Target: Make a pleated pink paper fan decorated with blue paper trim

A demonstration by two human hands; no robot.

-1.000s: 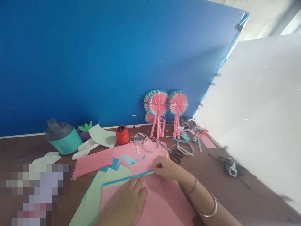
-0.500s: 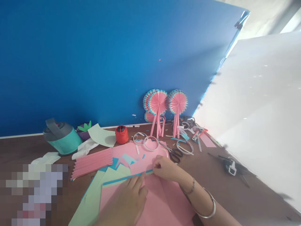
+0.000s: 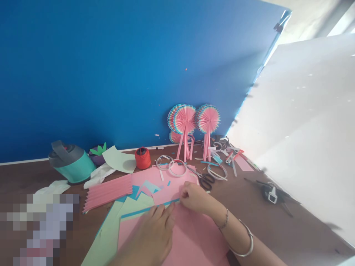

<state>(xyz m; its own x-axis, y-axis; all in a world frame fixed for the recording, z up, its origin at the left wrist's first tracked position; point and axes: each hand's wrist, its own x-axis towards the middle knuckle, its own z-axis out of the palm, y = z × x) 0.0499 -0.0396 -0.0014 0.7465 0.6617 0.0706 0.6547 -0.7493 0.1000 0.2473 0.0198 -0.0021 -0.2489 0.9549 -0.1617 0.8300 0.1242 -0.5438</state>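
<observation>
A stack of pink paper (image 3: 194, 240) lies before me, its top sheet edged with a narrow blue and pale green strip (image 3: 135, 213). Across that sheet my left hand (image 3: 155, 227) rests with outstretched fingers, their tips close to the strip. My right hand (image 3: 192, 197) is closed in a pinch at the right end of the same edge, and its fingertips hide that part of the paper. Pale green sheets (image 3: 107, 229) fan out under the pink sheet on the left. A pleated pink paper (image 3: 108, 191) sits beyond them.
Pink pleated paper fans (image 3: 185, 120) stand against the blue board (image 3: 111, 74). Near them lie rolls of tape (image 3: 177, 168), black-handled scissors (image 3: 206, 181) and a red spool (image 3: 142, 159). A teal and grey container (image 3: 73, 162) is at left; a dark tool (image 3: 273, 194) lies at right.
My left fingers have shifted slightly to the right along the blue edge. My right hand stays pinched at nearly the same spot. The view has moved slightly.
</observation>
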